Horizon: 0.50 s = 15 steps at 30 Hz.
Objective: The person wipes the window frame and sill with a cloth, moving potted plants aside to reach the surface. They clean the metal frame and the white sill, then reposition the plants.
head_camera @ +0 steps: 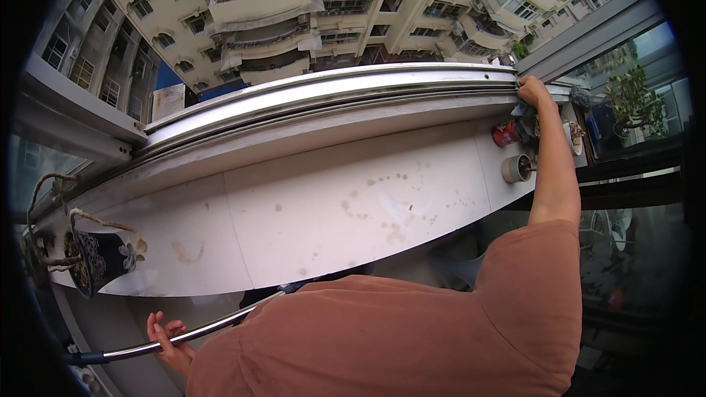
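Note:
My right hand (pixel 533 91) is at the right end of the metal window track (pixel 331 88), its fingers bent around a greyish cloth (pixel 519 109) that hangs below them. At the lower left, my left hand (pixel 170 341) is around or against a shiny metal pole (pixel 209 330) with dark end parts; its fingers are partly spread, and whether they grip the pole is unclear. Between my arms stretches a pale tiled window sill (pixel 309 204) with brownish stains and ring marks.
A dark pot (pixel 105 259) with a bent-stemmed succulent stands at the sill's left end. Near my right forearm are a red pot (pixel 504 134), a small grey-white pot (pixel 516 169) and a white planter (pixel 573 138). The window opens onto apartment buildings (pixel 265 5).

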{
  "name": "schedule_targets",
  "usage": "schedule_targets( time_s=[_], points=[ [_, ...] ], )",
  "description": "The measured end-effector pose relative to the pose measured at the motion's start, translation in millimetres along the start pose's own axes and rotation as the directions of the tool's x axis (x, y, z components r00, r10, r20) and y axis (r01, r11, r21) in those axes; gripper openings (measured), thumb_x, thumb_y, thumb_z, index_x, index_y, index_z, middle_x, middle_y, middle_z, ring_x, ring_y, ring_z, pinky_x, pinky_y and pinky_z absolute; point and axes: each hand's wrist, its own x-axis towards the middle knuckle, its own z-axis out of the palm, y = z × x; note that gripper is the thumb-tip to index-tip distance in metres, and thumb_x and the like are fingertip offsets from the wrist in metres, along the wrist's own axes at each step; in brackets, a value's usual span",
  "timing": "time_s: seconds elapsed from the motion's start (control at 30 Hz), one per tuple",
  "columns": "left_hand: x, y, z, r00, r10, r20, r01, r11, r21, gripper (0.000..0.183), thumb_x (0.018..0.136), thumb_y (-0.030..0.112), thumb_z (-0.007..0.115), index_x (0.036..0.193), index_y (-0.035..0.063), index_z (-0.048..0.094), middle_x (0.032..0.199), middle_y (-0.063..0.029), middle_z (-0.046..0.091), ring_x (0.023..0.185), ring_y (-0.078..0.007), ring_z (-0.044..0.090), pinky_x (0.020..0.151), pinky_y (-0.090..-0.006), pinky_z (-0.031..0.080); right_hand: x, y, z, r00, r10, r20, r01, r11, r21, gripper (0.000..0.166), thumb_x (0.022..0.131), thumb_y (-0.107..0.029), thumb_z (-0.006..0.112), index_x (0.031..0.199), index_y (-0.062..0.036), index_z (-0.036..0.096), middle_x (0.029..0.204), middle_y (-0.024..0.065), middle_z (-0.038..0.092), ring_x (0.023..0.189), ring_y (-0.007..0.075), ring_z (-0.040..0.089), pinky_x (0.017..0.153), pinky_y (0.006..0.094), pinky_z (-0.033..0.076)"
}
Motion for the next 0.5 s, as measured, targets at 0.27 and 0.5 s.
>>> schedule_targets(
  time_s=[0.27, 0.5],
  points=[
    [-3, 4, 6, 0.999, -0.028, -0.017, 0.028, 1.000, -0.005, 0.032, 0.095, 0.021, 0.042, 0.120, 0.0027, 0.047, 0.112, -0.0091, 0.054, 0.068, -0.0101, 0.056, 0.059, -0.0216, 0.045, -7, -28, -17, 0.987, -0.157, 0.025, 0.157, 0.987, 0.019, 0.025, 0.063, -0.018, 0.056, 0.081, -0.0040, 0.066, 0.084, 0.0211, 0.062, 0.082, 0.0365, 0.060, 0.076, 0.0389, 0.048],
    [3, -1, -2, 0.999, -0.029, 0.036, 0.031, 0.999, -0.037, 0.032, 0.095, 0.021, 0.042, 0.120, 0.0024, 0.047, 0.113, -0.0087, 0.054, 0.068, -0.0105, 0.056, 0.059, -0.0218, 0.046, -32, -57, -22, 0.963, -0.264, -0.058, 0.268, 0.959, 0.086, 0.024, 0.061, -0.019, 0.056, 0.073, 0.0005, 0.065, 0.074, 0.0221, 0.061, 0.073, 0.0370, 0.060, 0.070, 0.0393, 0.049]
  ],
)
